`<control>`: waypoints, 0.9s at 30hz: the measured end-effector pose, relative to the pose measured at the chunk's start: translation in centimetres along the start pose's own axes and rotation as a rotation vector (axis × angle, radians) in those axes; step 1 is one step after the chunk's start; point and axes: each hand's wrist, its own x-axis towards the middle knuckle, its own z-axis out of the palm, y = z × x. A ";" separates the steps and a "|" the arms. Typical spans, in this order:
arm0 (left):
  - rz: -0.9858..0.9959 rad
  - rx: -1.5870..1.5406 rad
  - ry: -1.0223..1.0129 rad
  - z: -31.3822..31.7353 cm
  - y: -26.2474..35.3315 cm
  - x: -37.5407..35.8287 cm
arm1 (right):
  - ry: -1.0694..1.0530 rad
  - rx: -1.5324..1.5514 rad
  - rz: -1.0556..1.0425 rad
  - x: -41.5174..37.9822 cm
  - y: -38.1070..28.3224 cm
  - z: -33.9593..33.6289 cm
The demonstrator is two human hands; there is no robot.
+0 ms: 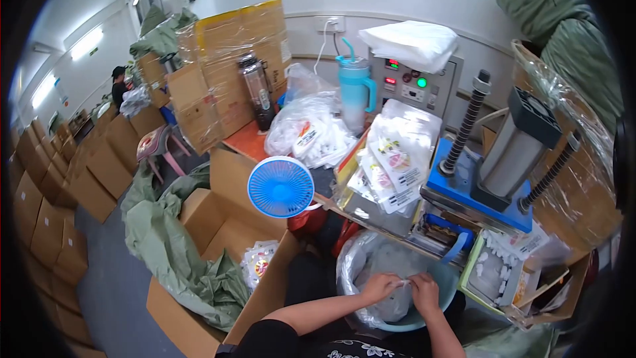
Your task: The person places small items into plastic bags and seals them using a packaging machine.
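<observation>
Both hands are close together over a round tub lined with clear plastic, in front of the body. My left hand is closed, its fingertips pinching a small whitish piece of plastic. On the other side of that piece, my right hand is closed too, thumb and fingers pressed together near the left fingertips. The piece is too small to make out clearly. Translucent plastic lies in the tub below the hands. Printed clear bags are stacked on the table just beyond the tub.
A blue press stands right of the bags, above a green tray of small white pieces. A blue fan, a turquoise cup and a flask are at the left. An open carton sits lower left; a person is far away.
</observation>
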 end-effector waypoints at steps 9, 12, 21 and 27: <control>-0.179 0.052 0.019 -3.8 -3.1 -1.6 | -0.160 -0.156 0.266 -3.4 5.9 3.8; -0.257 -0.478 -0.076 -2.7 -2.9 0.4 | -0.037 -0.008 0.217 -2.1 3.2 2.0; -0.047 -0.186 -0.206 0.4 -1.2 1.4 | 0.022 0.236 0.251 -1.3 -1.1 -0.4; -0.008 0.134 -0.170 1.9 -0.6 1.8 | 0.042 0.234 0.055 -0.1 -0.8 -0.3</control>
